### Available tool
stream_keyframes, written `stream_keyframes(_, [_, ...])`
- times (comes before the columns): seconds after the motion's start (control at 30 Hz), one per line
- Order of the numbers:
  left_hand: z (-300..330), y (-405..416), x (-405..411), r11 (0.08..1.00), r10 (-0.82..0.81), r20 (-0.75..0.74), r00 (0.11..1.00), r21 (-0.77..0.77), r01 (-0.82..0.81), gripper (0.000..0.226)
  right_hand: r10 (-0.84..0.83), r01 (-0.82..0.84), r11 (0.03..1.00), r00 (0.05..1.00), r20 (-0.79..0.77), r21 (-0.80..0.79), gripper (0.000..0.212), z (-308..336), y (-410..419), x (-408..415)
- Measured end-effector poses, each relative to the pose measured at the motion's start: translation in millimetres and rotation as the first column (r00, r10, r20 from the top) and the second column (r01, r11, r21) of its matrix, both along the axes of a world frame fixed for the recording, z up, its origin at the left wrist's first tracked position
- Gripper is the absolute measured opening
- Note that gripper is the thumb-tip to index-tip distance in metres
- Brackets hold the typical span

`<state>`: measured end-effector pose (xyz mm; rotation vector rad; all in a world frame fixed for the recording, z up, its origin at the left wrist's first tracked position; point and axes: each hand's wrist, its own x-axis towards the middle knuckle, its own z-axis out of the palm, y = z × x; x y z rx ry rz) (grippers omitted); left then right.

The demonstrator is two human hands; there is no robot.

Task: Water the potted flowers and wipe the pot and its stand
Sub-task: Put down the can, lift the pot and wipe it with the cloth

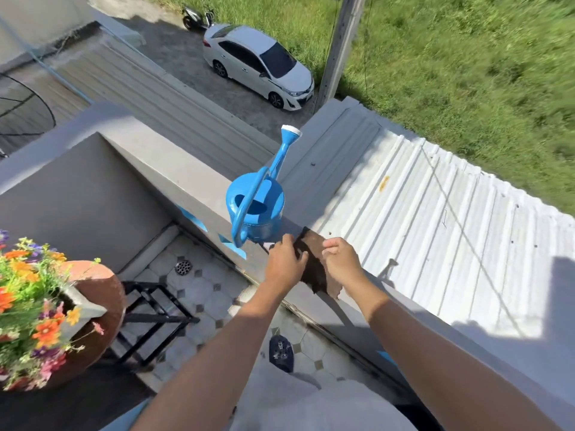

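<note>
A blue watering can (258, 206) stands upright on top of the grey balcony wall (174, 172), its spout pointing away over the roof. Just to its right a dark brown cloth (314, 272) lies on the wall top. My left hand (286, 262) grips the cloth's left edge and my right hand (340, 261) pinches its right edge. At the far left a terracotta pot (99, 293) full of orange, purple and pink flowers (28, 300) sits on a black metal stand (155, 318).
Beyond the wall a white corrugated metal roof (420, 219) slopes away, with a white car (258, 63) and grass far below. The tiled balcony floor (205, 290) has a round drain (183, 267). A dark slipper (281, 353) shows near my feet.
</note>
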<state>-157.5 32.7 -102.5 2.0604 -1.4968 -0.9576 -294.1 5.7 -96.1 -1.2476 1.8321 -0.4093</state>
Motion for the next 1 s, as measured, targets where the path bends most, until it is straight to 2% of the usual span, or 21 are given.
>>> stream_keyframes(0.1, [-8, 0, -13, 0.99, 0.009, 0.103, 0.995, 0.137, -0.023, 0.052, 0.017, -0.018, 1.0, 0.999, -0.037, -0.007, 0.027, -7, 13, -7])
stream_keyframes(0.2, [-13, -2, -19, 0.975, 0.061, 0.045, 0.997, 0.212, -0.069, 0.047, 0.051, -0.051, 0.999, 0.998, -0.035, 0.005, 0.03, -13, 24, -11])
stream_keyframes(0.27, [-15, -2, -16, 0.979, 0.049, -0.051, 0.998, 0.201, -0.037, 0.032, 0.064, -0.064, 0.998, 0.997, -0.045, 0.0, 0.031, -16, 28, -13])
stream_keyframes(0.33, [-9, 3, -8, 0.986, 0.051, -0.211, 0.976, 0.163, -0.016, 0.012, 0.062, -0.062, 0.998, 0.998, -0.024, -0.001, 0.032, -14, 29, -12])
stream_keyframes(0.4, [6, 14, 5, 0.993, 0.086, -0.346, 0.934, 0.109, -0.051, 0.021, 0.083, -0.083, 0.997, 0.996, 0.02, -0.012, 0.033, -5, 29, -6])
stream_keyframes(0.47, [30, 29, 22, 0.994, 0.109, -0.465, 0.878, 0.041, -0.102, 0.017, 0.124, -0.12, 0.992, 0.984, 0.13, -0.034, 0.034, 9, 32, 8])
stream_keyframes(0.53, [56, 47, 46, 0.992, 0.097, -0.55, 0.829, -0.018, -0.128, 0.019, 0.233, -0.215, 0.97, 0.954, 0.189, -0.112, 0.04, 24, 38, 26])
stream_keyframes(0.57, [69, 56, 61, 0.989, 0.085, -0.576, 0.813, -0.05, -0.138, 0.022, 0.305, -0.282, 0.95, 0.932, 0.195, -0.137, 0.048, 33, 42, 37])
stream_keyframes(0.63, [91, 78, 92, 0.981, 0.081, -0.605, 0.792, -0.091, -0.17, 0.013, 0.438, -0.411, 0.898, 0.858, 0.268, -0.154, 0.067, 53, 50, 60])
stream_keyframes(0.67, [101, 89, 106, 0.976, 0.092, -0.602, 0.793, -0.102, -0.191, 0.011, 0.505, -0.479, 0.863, 0.8, 0.325, -0.162, 0.074, 64, 55, 73])
stream_keyframes(0.7, [110, 100, 122, 0.969, 0.109, -0.598, 0.794, -0.114, -0.218, 0.018, 0.563, -0.545, 0.823, 0.739, 0.371, -0.161, 0.077, 76, 60, 86])
stream_keyframes(0.77, [127, 127, 150, 0.951, 0.177, -0.6, 0.78, -0.1, -0.293, 0.029, 0.635, -0.652, 0.743, 0.615, 0.467, -0.15, 0.065, 102, 73, 115])
stream_keyframes(0.87, [149, 177, 187, 0.907, 0.289, -0.621, 0.729, -0.067, -0.417, 0.023, 0.643, -0.759, 0.645, 0.474, 0.601, -0.092, 0.027, 126, 101, 156])
stream_keyframes(0.93, [158, 210, 206, 0.846, 0.386, -0.642, 0.663, -0.04, -0.532, 0.022, 0.608, -0.781, 0.622, 0.445, 0.658, -0.046, 0.02, 131, 121, 182])
stream_keyframes(1.0, [154, 238, 223, 0.777, 0.467, -0.634, 0.617, -0.039, -0.629, 0.026, 0.595, -0.759, 0.647, 0.445, 0.669, -0.07, 0.023, 132, 141, 205])
